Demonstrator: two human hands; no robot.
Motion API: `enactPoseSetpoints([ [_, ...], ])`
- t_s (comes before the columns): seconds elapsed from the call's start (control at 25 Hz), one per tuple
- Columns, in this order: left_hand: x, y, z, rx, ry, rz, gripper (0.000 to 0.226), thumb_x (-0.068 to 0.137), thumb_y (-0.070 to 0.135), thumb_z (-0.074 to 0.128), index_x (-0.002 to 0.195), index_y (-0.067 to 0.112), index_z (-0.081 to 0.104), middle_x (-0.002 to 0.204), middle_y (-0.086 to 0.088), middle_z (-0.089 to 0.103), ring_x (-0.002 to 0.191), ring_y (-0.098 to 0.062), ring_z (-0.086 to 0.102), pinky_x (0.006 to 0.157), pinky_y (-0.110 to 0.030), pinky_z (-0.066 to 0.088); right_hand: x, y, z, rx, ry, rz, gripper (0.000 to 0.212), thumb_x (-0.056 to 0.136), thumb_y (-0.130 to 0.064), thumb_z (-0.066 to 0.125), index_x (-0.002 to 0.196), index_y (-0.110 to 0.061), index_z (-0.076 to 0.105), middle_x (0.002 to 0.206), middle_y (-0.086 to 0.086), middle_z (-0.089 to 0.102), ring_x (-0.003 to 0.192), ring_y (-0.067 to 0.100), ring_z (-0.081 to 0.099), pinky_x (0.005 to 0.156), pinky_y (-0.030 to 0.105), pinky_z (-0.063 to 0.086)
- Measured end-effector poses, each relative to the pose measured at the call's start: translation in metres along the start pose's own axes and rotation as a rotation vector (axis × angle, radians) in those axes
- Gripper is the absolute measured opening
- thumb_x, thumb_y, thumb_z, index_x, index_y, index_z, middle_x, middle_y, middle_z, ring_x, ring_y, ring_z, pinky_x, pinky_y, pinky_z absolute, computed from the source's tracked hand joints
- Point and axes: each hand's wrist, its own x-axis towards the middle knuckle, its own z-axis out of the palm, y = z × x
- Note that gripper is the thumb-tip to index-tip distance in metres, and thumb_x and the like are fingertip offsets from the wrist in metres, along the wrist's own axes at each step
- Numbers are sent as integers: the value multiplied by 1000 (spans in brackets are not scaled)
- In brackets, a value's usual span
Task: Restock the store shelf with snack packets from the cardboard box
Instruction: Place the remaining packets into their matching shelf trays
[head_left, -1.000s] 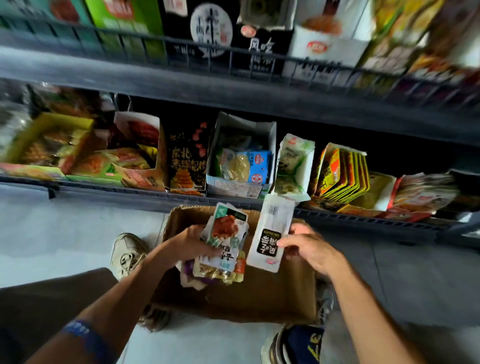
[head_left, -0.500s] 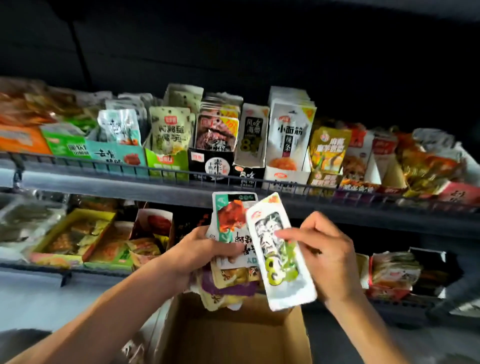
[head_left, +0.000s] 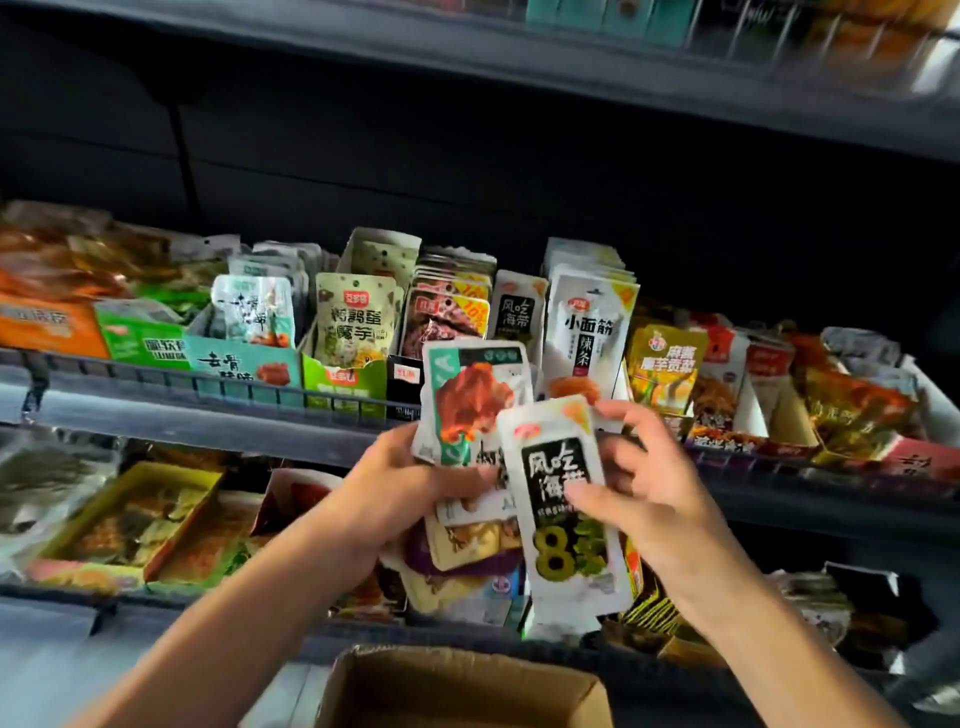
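- Head view: the left hand (head_left: 400, 488) grips a fanned stack of snack packets (head_left: 470, 410); the right hand (head_left: 649, 483) pinches one white seaweed packet (head_left: 563, 499) in front of the shelf (head_left: 208, 415).
- Matching seaweed packets (head_left: 517, 312) stand upright in a display carton above; probably slide this one in behind them, label forward.
- Cardboard box (head_left: 462, 691) sits open below, dim aisle around.

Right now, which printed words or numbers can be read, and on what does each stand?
"风吃海带" and "8": white packet pinched by the right hand.
"风吃海带": matching shelf packet.
"小面筋 辣条": tall white shelf packet.
"魔芋": green-white shelf packet.
Chicken-picture packet in the left hand: text covered.
Other labels: too blurred.
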Motion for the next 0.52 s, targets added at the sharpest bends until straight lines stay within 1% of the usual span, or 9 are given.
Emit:
enactPoseSetpoints([
  [0.04, 8, 12, -9, -5, 19, 39, 27, 80, 4, 75, 106, 6, 69, 96, -15, 77, 83, -32, 75, 73, -42, 62, 14, -12, -3, 38, 39, -13, 63, 79, 8, 71, 127, -29, 52, 107, 2, 73, 99, 20, 72, 76, 35, 59],
  [0.08, 16, 22, -18, -40, 57, 70, 26, 80, 4, 75, 105, 5, 70, 95, -15, 77, 79, -29, 75, 69, -40, 63, 30, -25, -5, 43, 103, -36, 64, 79, 8, 71, 128, -28, 52, 107, 2, 73, 99, 20, 72, 79, 38, 59],
  [0.12, 23, 28, -26, -97, 107, 91, 24, 80, 4, 74, 104, 5, 71, 95, -15, 77, 75, -28, 75, 68, -41, 63, 50, -37, -7, 13, 183, -70, 55, 82, 6, 70, 124, -25, 56, 105, 2, 73, 98, 21, 72, 79, 41, 59],
  [0.16, 30, 30, -35, -150, 164, 108, 23, 80, 5, 75, 103, 5, 72, 94, -15, 77, 72, -27, 75, 68, -43, 63, 73, -47, -7, -39, 271, -95, 40, 84, 2, 70, 115, -21, 60, 101, 3, 74, 95, 22, 72, 78, 43, 59],
  [0.24, 39, 27, -46, -224, 265, 111, 20, 81, 8, 75, 101, 8, 73, 91, -15, 77, 69, -28, 74, 66, -46, 62, 119, -60, -4, -142, 367, -134, 16, 89, -6, 68, 95, -19, 61, 92, 5, 73, 85, 25, 73, 68, 41, 59],
  [0.28, 43, 28, -51, -259, 291, 101, 20, 82, 10, 76, 102, 9, 72, 92, -15, 77, 72, -30, 75, 69, -51, 61, 142, -63, 0, -222, 364, -167, 15, 90, -8, 67, 88, -21, 59, 88, 5, 72, 78, 23, 71, 62, 38, 58],
  [0.36, 48, 33, -56, -318, 302, 89, 25, 82, 13, 76, 106, 9, 72, 96, -16, 77, 82, -35, 75, 80, -62, 56, 184, -65, 4, -578, 365, -260, 15, 88, -13, 69, 82, -21, 58, 83, 1, 70, 72, 20, 66, 63, 36, 53],
  [0.44, 53, 40, -59, -332, 287, 115, 26, 81, 16, 78, 106, 12, 71, 93, -13, 77, 80, -34, 75, 80, -63, 55, 215, -67, 3, -884, 389, -297, 9, 86, -17, 70, 85, -20, 61, 87, 3, 71, 78, 23, 66, 68, 36, 52],
  [0.52, 55, 47, -60, -337, 283, 128, 26, 80, 17, 79, 104, 13, 69, 89, -12, 78, 76, -33, 75, 78, -63, 56, 233, -72, -5, -969, 432, -285, 8, 88, -18, 69, 94, -18, 64, 97, 6, 71, 88, 26, 67, 72, 35, 51],
])
